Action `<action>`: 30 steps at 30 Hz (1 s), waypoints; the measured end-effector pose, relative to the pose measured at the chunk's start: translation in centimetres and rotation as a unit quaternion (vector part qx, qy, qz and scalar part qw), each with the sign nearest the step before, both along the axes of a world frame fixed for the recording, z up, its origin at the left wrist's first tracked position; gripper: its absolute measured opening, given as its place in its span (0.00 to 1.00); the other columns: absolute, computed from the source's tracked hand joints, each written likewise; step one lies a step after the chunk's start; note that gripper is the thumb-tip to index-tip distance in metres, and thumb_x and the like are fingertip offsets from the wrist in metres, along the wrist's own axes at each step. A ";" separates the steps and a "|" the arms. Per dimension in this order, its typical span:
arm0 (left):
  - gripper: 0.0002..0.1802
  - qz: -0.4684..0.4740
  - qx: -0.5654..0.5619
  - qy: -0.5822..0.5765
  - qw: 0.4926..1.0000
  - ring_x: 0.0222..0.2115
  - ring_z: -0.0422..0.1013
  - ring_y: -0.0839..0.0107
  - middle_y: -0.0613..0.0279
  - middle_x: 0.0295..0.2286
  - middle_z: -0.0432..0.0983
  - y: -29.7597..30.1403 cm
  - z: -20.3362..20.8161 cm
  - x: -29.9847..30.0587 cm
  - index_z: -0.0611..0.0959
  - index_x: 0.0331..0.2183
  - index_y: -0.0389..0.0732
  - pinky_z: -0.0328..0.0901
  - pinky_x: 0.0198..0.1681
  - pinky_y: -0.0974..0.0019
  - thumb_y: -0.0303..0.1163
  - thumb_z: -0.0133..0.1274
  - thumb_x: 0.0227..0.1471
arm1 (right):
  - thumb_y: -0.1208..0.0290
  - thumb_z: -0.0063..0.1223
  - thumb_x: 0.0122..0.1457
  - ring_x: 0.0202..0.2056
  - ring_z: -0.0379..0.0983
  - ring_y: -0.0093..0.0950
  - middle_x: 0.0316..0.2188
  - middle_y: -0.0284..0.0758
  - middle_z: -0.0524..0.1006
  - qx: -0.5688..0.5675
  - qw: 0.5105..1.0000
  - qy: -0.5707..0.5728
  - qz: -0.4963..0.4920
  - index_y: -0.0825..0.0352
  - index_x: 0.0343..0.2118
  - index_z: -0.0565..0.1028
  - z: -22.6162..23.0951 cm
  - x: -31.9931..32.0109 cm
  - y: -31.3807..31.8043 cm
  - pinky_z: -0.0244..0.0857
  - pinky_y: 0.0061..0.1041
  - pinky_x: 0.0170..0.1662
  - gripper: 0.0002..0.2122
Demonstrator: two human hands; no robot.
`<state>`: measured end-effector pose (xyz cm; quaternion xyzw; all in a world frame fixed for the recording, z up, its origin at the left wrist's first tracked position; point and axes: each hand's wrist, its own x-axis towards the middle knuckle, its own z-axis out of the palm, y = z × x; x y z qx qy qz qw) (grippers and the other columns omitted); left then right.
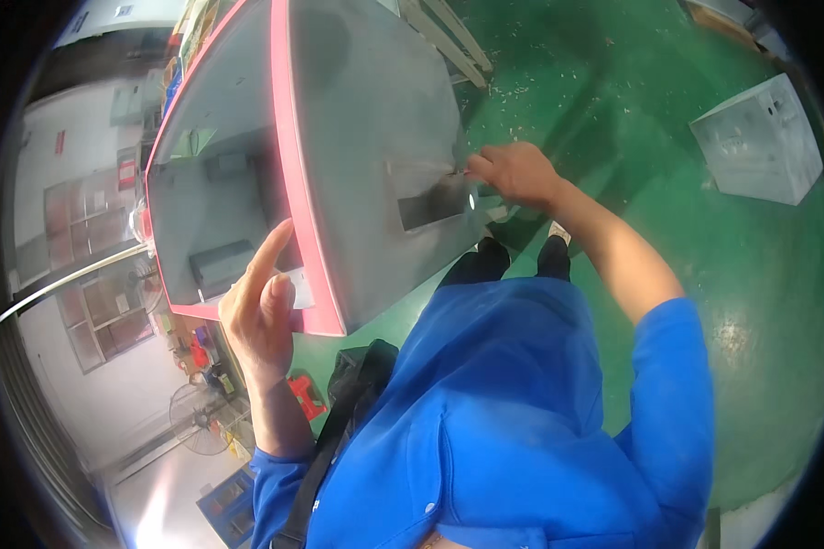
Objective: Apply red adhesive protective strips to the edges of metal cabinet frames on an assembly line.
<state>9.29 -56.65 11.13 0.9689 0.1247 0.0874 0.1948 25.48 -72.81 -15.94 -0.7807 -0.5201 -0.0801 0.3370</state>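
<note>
A large grey cabinet [366, 119] with a pink frame edge [293, 156] stands in front of me on the left. Its left face holds a dark, glossy panel [215, 192]. My left hand [261, 316] is at the pink edge, index finger stretched along it and thumb apart, holding nothing I can see. In the grey side is a rectangular opening [430, 209]. Beside its far right corner, my right hand [519, 174] is closed in a pinch, thumb and fingers together. A tiny reddish spot shows at the fingertips; what they hold is too small to name.
A white box-shaped case [760, 142] sits on the green floor [751, 302] to the right. Pale scraps lie scattered near a stand leg [453, 41]. At the left are a fan [201, 416], a red case [307, 395] and shelves. A black strap [339, 430] hangs across me.
</note>
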 end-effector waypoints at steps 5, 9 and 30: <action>0.24 -0.016 0.017 -0.023 0.999 0.14 0.53 0.82 0.70 0.13 0.58 0.2 -0.6 0.0 0.75 0.43 0.34 0.48 0.18 0.76 0.44 0.43 0.54 | 0.63 0.42 0.55 0.16 0.67 0.33 0.17 0.33 0.65 0.024 0.999 -0.025 0.005 0.61 0.27 0.64 0.8 0.0 -0.1 0.60 0.30 0.17 0.07; 0.23 -0.013 0.025 -0.012 1.000 0.13 0.53 0.83 0.70 0.13 0.59 0.0 -0.2 0.1 0.75 0.43 0.34 0.49 0.17 0.76 0.43 0.42 0.54 | 0.63 0.42 0.55 0.16 0.67 0.34 0.17 0.33 0.66 0.019 1.000 0.010 0.010 0.61 0.27 0.64 0.1 -0.1 0.0 0.60 0.31 0.17 0.07; 0.23 -0.026 0.036 -0.032 0.999 0.14 0.53 0.81 0.70 0.13 0.56 0.2 -0.4 0.2 0.75 0.43 0.35 0.49 0.18 0.76 0.44 0.41 0.54 | 0.63 0.41 0.55 0.20 0.69 0.34 0.21 0.35 0.70 -0.015 1.000 0.004 -0.022 0.59 0.31 0.66 1.9 -1.0 0.1 0.63 0.32 0.20 0.07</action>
